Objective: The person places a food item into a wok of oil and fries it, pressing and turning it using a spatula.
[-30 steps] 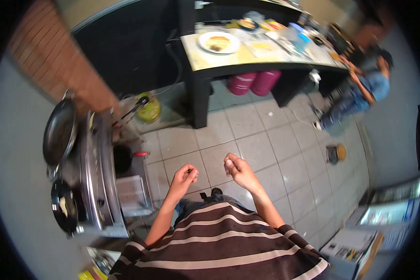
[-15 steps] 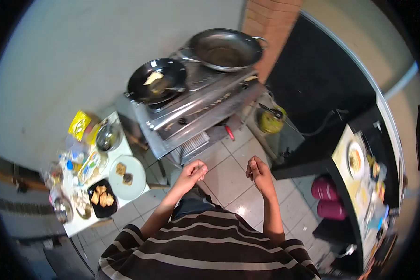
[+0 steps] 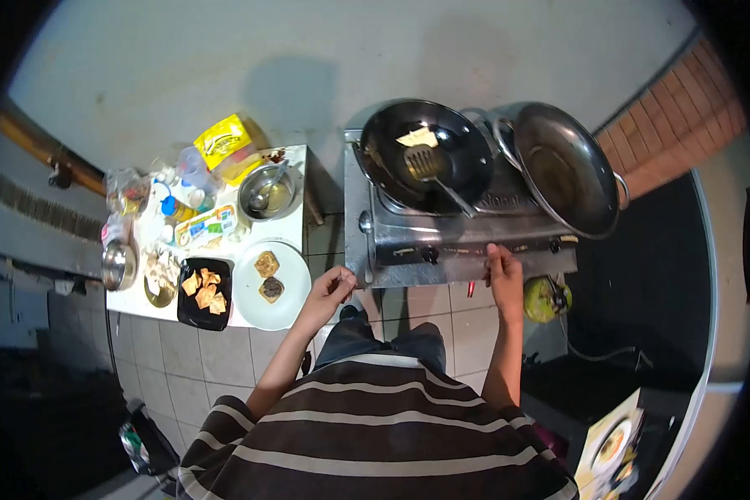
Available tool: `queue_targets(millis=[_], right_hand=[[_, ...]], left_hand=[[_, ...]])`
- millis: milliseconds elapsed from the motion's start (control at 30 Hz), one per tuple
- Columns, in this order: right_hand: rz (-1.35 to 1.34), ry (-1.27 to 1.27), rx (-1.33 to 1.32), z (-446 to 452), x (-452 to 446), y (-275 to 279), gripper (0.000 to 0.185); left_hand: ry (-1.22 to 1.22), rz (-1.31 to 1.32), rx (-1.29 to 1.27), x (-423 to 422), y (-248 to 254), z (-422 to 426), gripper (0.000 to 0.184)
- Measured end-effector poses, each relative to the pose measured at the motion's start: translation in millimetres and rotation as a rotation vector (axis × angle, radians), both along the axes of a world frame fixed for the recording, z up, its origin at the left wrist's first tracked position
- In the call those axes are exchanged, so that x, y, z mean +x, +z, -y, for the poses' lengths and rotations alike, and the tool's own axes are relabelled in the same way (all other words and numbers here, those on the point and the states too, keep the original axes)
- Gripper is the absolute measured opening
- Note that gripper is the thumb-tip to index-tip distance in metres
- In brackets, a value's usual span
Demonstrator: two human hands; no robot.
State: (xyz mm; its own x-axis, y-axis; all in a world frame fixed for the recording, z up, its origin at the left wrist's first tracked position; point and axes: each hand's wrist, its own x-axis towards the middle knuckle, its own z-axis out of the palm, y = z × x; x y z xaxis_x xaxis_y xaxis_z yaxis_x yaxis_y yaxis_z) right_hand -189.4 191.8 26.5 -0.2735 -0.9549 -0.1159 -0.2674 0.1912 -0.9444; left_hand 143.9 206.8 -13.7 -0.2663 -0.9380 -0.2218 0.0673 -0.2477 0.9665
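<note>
My left hand point(image 3: 329, 292) hangs with curled fingers between the white plate and the left corner of the stove, and I see nothing in it. My right hand point(image 3: 505, 271) is over the stove's front edge, its fingers drawn together close to the control panel; nothing shows in it. The stove point(image 3: 467, 271) carries a black wok point(image 3: 383, 179) on its left burner. In that wok lie a pale folded piece point(image 3: 419, 137) and a slotted metal spatula point(image 3: 425, 162), its handle resting over the rim. On the right sits a larger metal wok point(image 3: 571, 179) with some liquid.
The white table point(image 3: 162, 308) on the left holds a plate point(image 3: 246, 312) with two browned pieces, a black dish point(image 3: 193, 317) of fried pieces, a metal bowl point(image 3: 283, 200) and a yellow bag point(image 3: 225, 148). A green gas cylinder point(image 3: 542, 300) stands right of the stove.
My view has turned right-to-left to face the stove and table. My body is nearer the stove, and my right hand has come up to its front edge. Both hands stay curled.
</note>
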Motion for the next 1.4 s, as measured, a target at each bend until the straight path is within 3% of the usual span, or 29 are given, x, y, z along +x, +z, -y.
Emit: queue_targets(millis=[33, 67, 133, 167, 267, 300, 467, 833, 967, 1067, 1167, 1400], right_hand=[[-0.057, 0.079, -0.025, 14, -15, -12, 0.026], [-0.057, 0.118, -0.02, 24, -16, -14, 0.026], [-0.126, 0.065, -0.3, 45, -15, -19, 0.013], [-0.218, 0.079, -0.224, 51, -15, -6, 0.029], [-0.124, 0.142, -0.013, 65, -16, 12, 0.031], [-0.173, 0.232, 0.06, 72, -20, 15, 0.04], [-0.31, 0.491, 0.016, 94, -22, 13, 0.046], [-0.293, 0.448, -0.093, 111, -19, -1, 0.02], [-0.233, 0.383, -0.094, 122, -18, 4, 0.017], [-0.093, 0.41, -0.193, 132, -18, 6, 0.014], [0.141, 0.248, -0.244, 139, -11, 14, 0.013], [0.055, 0.199, -0.335, 173, -8, 33, 0.016]], left_hand=[[0.042, 0.001, 0.037, 0, 1, 1, 0.018], [0.081, -0.001, 0.043, -1, 1, 1, 0.018], [0.182, 0.033, 0.056, -5, -1, 1, 0.016], [0.206, 0.047, 0.036, -8, -7, 1, 0.016], [0.359, 0.05, 0.041, -31, -19, -1, 0.015], [0.398, 0.069, 0.05, -42, -19, -1, 0.017], [0.515, 0.069, 0.158, -97, -8, -1, 0.017], [0.469, 0.065, 0.128, -106, -8, 0, 0.02], [0.446, 0.067, 0.165, -95, -12, 12, 0.02], [0.413, 0.092, 0.125, -87, -27, 22, 0.021], [0.369, 0.146, 0.17, -82, -41, 30, 0.022], [0.302, 0.233, 0.183, -74, -85, 44, 0.024]])
